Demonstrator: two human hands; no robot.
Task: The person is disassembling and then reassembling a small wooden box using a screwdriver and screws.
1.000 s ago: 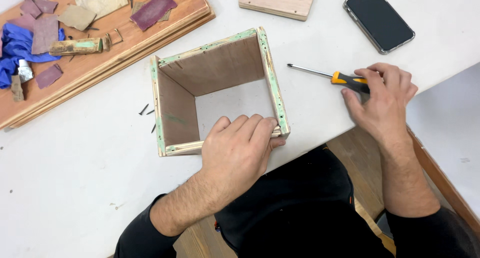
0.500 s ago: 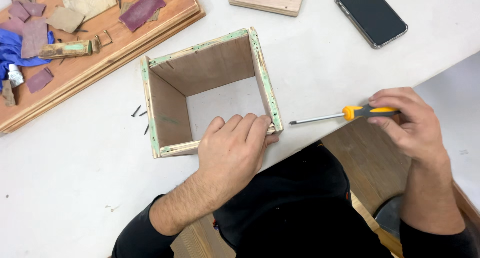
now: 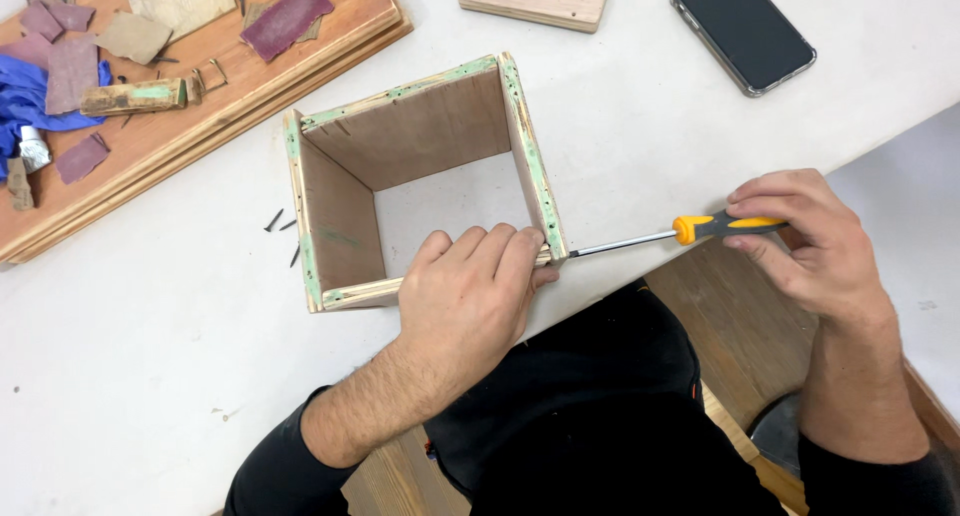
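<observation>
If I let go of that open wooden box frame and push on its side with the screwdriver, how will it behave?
The box frame has thin walls and no bottom, so it is probably light and would slide on the smooth white table. It stands wide, so tipping seems unlikely. The left hand braces it.

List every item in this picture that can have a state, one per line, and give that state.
Wooden box frame: open at the top, standing on the table.
Screwdriver: held level, tip at the frame's near right corner.
Phone: screen dark, lying flat.
Left hand: gripping the frame's near wall.
Right hand: closed on the screwdriver handle.
</observation>
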